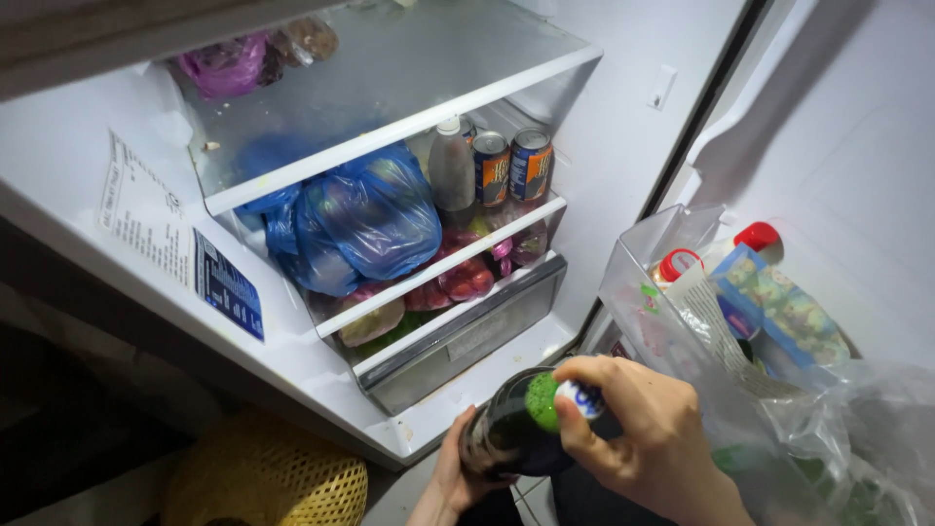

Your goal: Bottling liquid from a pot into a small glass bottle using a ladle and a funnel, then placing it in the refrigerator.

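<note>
**Observer:** Your left hand [450, 468] was wrapped around the body of a dark glass bottle [506, 429], gripping it from below, low in the near middle of the view. Your right hand [638, 429] was closed over the bottle's top, thumb and fingers pinched on a small blue-and-white cap [581, 397] beside a green patch on the neck.

**Operator:** Where was the bottle against the fridge?

**Observer:** You held it outside the open fridge [623, 127], just in front of the clear bottom drawer [467, 336] and above the white sill. It touched nothing but your hands.

**Operator:** What sat on the shelves?

**Observer:** On the middle shelf [438, 268], a knotted blue plastic bag [355, 219] lay to the left. Right of it stood a pale plastic bottle [452, 170], then two drink cans [511, 166] side by side, farther back. Under that shelf, reddish packets [466, 281] pressed against the front edge. The top shelf [390, 131] carried a purple bag [226, 66] at its far left corner.

**Operator:** And to your right?

**Observer:** The door bin [633, 263] of clear plastic held a red-capped bottle [758, 237], a second container with a red-and-white lid [677, 265], and a blue printed carton [779, 312]. A crumpled clear bag [857, 429] lay near your right wrist. A woven yellow basket [263, 477] sat on the floor, near left. A paper sticker [180, 239] was on the fridge's left outer wall.
</note>
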